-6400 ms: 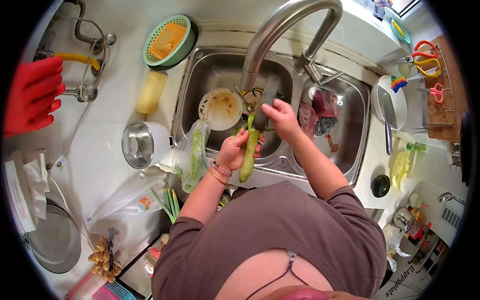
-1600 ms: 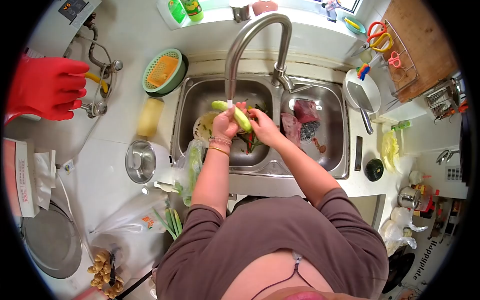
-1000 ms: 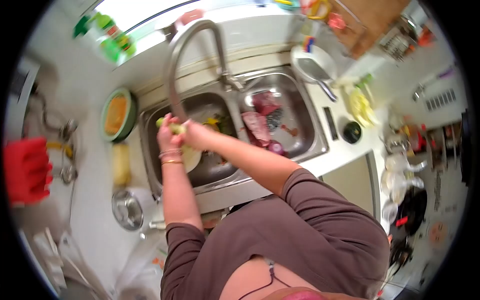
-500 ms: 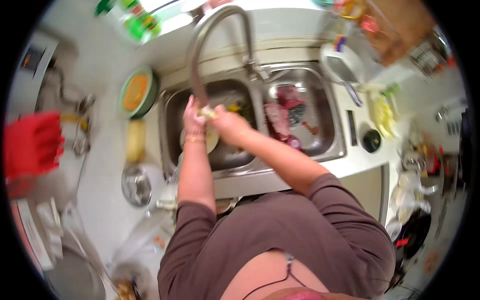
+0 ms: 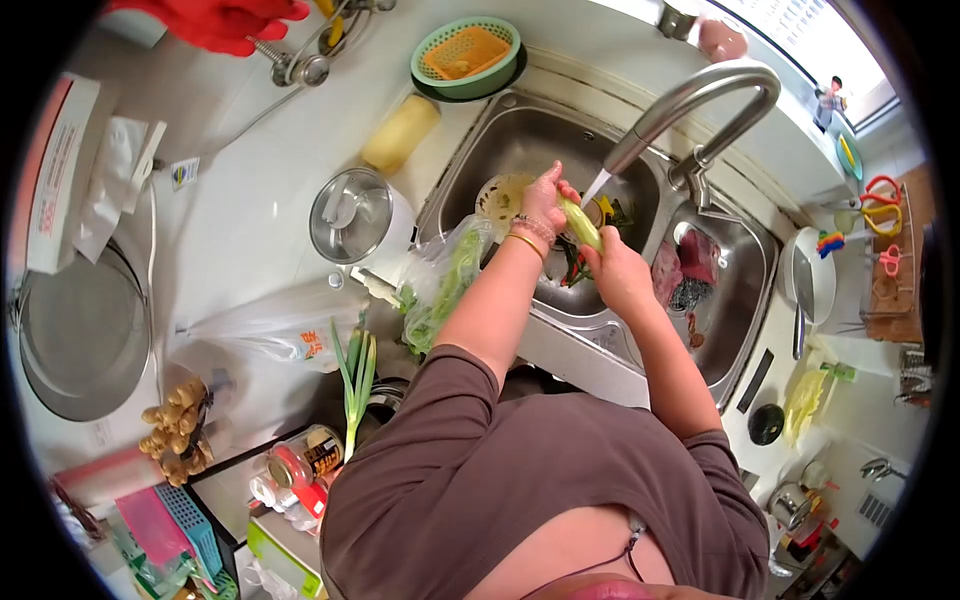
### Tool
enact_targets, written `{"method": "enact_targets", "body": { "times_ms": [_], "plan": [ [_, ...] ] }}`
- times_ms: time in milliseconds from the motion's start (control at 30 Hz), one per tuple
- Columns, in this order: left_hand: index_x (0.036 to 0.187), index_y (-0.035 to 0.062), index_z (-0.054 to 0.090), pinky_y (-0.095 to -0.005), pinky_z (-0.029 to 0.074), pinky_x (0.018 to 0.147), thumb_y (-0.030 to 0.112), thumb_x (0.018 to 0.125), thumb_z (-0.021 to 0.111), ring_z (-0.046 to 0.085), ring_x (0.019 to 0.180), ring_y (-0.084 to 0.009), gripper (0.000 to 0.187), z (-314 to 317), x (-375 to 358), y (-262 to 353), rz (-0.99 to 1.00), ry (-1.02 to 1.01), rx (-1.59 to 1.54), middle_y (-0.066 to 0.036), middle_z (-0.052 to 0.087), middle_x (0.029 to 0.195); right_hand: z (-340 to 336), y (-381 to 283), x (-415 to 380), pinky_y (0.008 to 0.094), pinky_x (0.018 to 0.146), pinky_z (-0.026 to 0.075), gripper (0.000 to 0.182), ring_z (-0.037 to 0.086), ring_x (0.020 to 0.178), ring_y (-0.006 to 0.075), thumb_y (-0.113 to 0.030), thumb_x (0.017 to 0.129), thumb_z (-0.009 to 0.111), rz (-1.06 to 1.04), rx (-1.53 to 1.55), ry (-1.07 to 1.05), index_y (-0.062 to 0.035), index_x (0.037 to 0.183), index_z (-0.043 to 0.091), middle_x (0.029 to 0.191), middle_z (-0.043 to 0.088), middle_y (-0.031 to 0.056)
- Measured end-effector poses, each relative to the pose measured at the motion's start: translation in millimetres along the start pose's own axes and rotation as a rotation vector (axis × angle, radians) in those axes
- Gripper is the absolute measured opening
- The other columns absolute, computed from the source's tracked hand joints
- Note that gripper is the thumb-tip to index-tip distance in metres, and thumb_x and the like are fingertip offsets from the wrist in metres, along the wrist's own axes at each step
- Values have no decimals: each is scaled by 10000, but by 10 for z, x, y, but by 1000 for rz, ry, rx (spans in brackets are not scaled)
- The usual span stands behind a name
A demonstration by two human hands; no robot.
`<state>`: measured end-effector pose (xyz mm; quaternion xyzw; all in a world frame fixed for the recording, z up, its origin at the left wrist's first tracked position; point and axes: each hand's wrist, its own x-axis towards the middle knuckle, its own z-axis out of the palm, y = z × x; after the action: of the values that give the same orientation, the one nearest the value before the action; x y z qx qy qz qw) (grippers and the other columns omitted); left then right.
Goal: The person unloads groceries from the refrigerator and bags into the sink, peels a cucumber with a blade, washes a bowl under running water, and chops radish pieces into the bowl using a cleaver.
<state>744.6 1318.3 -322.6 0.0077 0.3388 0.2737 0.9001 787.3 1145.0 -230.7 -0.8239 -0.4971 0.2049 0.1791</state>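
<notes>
Evidently, my loosely curled left hand and pinching right hand hold a seemingly peeled gourd, mid-rinse beneath the faucet.

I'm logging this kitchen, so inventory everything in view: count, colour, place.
Vegetable: one, pale green, over left basin
Sink: one, steel, centre
Faucet: one, steel, behind sink
Bowls: at least two, white, left basin, right counter
Meat: two pieces, reddish, right basin
Baskets: two, green, orange, upper centre
Pot: one, silver, beside sink
Gloves: count unclear, red, top left
Ginger: one cluster, brown, lower left
Scallions: one bunch, green, lower left
Scissors: three, red, yellow, pink, upper right
Smaller items: unclear
Left hand: one, bare, on vegetable
Right hand: one, bare, on vegetable
</notes>
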Motion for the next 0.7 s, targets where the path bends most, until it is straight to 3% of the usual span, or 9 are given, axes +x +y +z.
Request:
{"method": "enact_targets", "body": {
  "times_ms": [167, 233, 267, 300, 367, 433, 467, 600, 700],
  "plan": [
    [768, 112, 453, -325, 449, 507, 312, 936, 491, 463, 474, -171, 264, 161, -198, -279, -9, 19, 17, -12, 432, 528, -269, 225, -324, 458, 651, 481, 364, 618, 755, 361, -326, 889, 548, 30, -15, 31, -18, 1076, 496, 852, 635, 198],
    [678, 143, 439, -298, 433, 484, 298, 937, 454, 459, 471, -157, 303, 114, -273, -360, -68, -217, 111, -4, 437, 535, -305, 529, -456, 424, 664, 493, 360, 620, 744, 350, -308, 882, 556, 135, 653, -13, -7, 1080, 540, 855, 633, 207],
    [700, 147, 437, -272, 413, 467, 262, 938, 444, 446, 463, -141, 264, -98, -47, -325, -114, -482, 28, 5, 416, 534, -277, 703, -487, 413, 680, 494, 346, 618, 748, 349, -293, 876, 562, 184, 786, 3, -19, 1087, 558, 859, 635, 203],
    [733, 130, 439, -258, 395, 455, 200, 934, 437, 412, 442, -127, 212, -176, 147, -312, -22, -375, 138, 21, 385, 524, -311, 831, -538, 403, 695, 495, 335, 616, 752, 348, -278, 870, 569, 218, 925, 27, -30, 1095, 576, 863, 636, 200],
    [847, 57, 500, -266, 393, 459, 125, 930, 446, 425, 481, -138, 120, -180, 256, -230, -148, -293, 104, -32, 455, 633, -625, 870, -765, 412, 702, 491, 285, 612, 747, 357, -262, 857, 584, 116, 95, 170, -60, 1059, 599, 859, 635, 196],
    [999, 4, 547, -284, 451, 543, 67, 902, 452, 497, 594, -176, 150, -101, 422, -170, -194, -195, 120, -72, 506, 676, -705, 1058, -937, 443, 720, 481, 249, 608, 757, 366, -242, 846, 594, -12, 4, 338, -70, 1024, 607, 848, 632, 197],
    [1037, -7, 554, -293, 476, 582, 60, 897, 445, 543, 655, -197, 189, 109, 278, -190, -217, -122, 55, -92, 544, 703, -813, 1124, -1018, 408, 697, 482, 245, 614, 772, 320, -243, 849, 597, 29, 141, 251, -67, 1018, 610, 844, 636, 175],
    [843, 72, 559, -281, 382, 449, 196, 921, 417, 482, 537, -161, 205, 274, 239, -210, -120, -99, 287, -28, 513, 654, -1083, 1363, -1385, 274, 717, 457, 328, 561, 765, 105, -251, 874, 605, 79, 789, 260, -31, 1116, 588, 822, 625, 27],
    [651, 152, 460, -277, 259, 376, 297, 910, 413, 349, 422, -134, 301, 382, 65, -271, -37, -73, 488, 10, 399, 544, -1232, 1434, -1684, 298, 746, 466, 380, 604, 806, 159, -214, 820, 655, 175, 901, 284, -26, 1138, 565, 866, 645, 77]
  ]
}}
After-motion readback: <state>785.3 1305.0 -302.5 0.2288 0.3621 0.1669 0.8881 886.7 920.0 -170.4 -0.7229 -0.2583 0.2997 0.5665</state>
